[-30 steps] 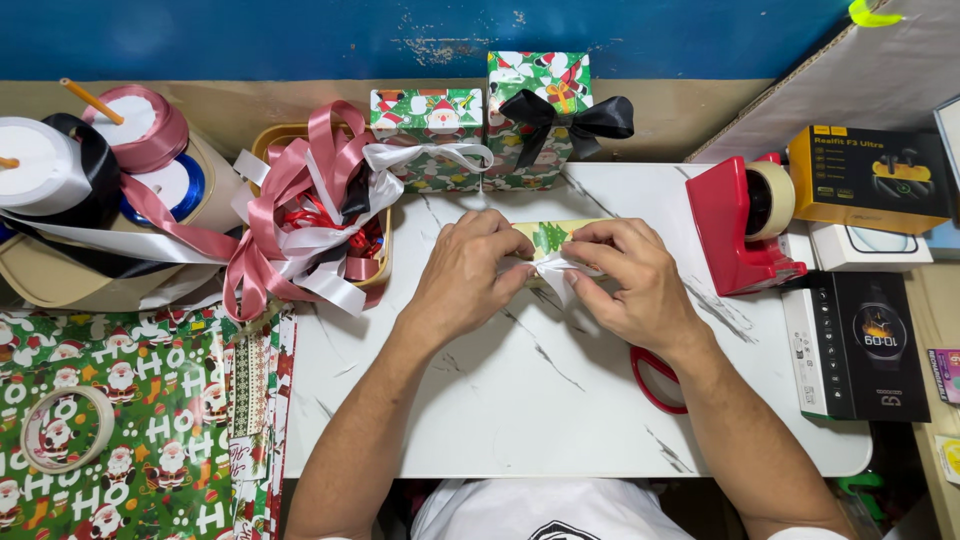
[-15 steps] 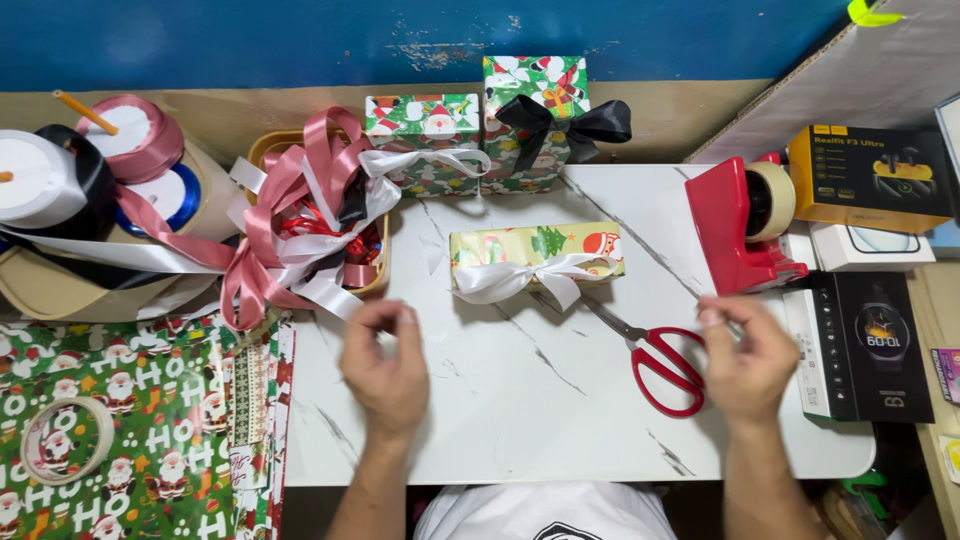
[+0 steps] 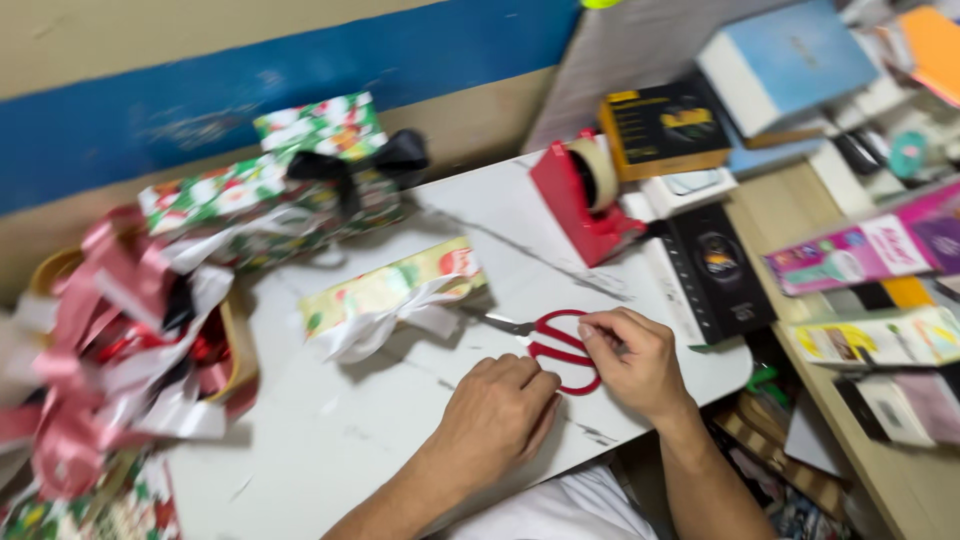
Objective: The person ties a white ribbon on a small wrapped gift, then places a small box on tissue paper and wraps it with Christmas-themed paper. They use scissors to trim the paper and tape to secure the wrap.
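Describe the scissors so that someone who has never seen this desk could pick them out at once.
On the white marble-look table, look near the front edge, where both hands meet. The scissors lie flat there, between the left hand and right hand, blades pointing toward the wrapped gift. Their red loop handles set them apart; the other red thing, the tape dispenser, stands farther back.

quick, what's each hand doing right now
Left hand: curled on the marble table, holding nothing visible.
Right hand: fingers on the red scissors, grip unclear.
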